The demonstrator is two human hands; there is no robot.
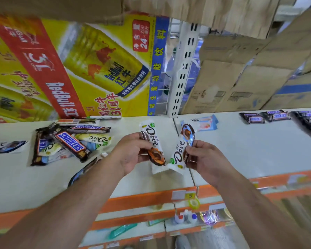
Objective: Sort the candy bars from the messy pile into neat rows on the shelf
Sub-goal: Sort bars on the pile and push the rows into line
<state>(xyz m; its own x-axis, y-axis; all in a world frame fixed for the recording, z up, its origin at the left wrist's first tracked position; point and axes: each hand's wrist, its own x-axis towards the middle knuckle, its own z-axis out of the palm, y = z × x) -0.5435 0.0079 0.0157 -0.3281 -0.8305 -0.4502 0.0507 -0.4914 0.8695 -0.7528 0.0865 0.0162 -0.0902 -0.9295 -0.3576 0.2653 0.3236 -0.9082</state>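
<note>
My left hand [131,153] grips a white Dove bar [152,141] above the white shelf [241,150]. My right hand [205,159] pinches a second white Dove bar [181,150], tilted the other way, so the two bars form a V. A messy pile of Snickers bars [70,142] and Dove bars [93,139] lies to the left. A light blue Dove bar [203,124] lies flat behind my right hand. Several Snickers bars [276,116] lie side by side at the far right. Another dark Dove bar [5,146] lies at the left edge.
A yellow Red Bull carton [79,65] stands behind the pile, brown cardboard boxes [241,81] behind the right half, with a slotted shelf upright [181,78] between. The orange price strip [151,198] marks the shelf's front edge; lower shelves hold small goods.
</note>
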